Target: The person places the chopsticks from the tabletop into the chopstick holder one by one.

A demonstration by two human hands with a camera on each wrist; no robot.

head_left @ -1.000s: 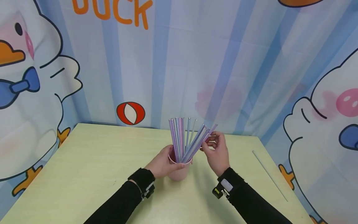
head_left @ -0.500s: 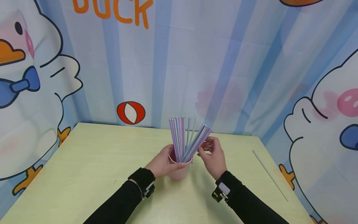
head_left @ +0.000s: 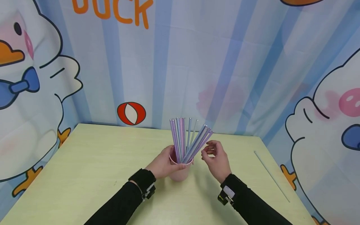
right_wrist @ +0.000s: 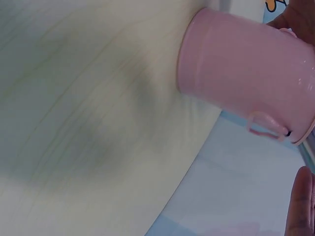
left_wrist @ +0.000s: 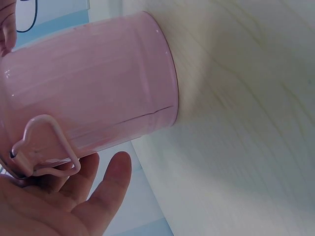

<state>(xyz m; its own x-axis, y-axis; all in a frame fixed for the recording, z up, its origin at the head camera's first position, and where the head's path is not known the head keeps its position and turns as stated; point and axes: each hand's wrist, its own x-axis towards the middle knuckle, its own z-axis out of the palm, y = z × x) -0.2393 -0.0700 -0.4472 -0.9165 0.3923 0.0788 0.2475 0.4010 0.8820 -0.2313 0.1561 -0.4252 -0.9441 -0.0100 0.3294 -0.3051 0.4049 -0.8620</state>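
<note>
A small pink metal pail [head_left: 178,175] stands upright on the table, with small wire handles at its sides. My left hand [head_left: 164,165] grips it near the rim, thumb across the front; in the left wrist view, fingers [left_wrist: 110,179] curve along its side. Purple, blue and clear straws [head_left: 180,140] stand in the pail, some upright and others leaning right. My right hand [head_left: 216,159] hovers right of the leaning straws, fingers loosely bent, nothing between them. At the right wrist view's edge, one of its fingers [right_wrist: 299,201] shows near the pail.
One pale straw [head_left: 271,176] lies by itself on the table's right side. The light wooden table [head_left: 98,156] meets a blue-striped curtain [head_left: 185,62] with cartoon figures behind it.
A purple straw that my right hand held out at the right has dropped in among the leaning ones. The right hand has let go and come slightly lower and away. My left hand stays put.
</note>
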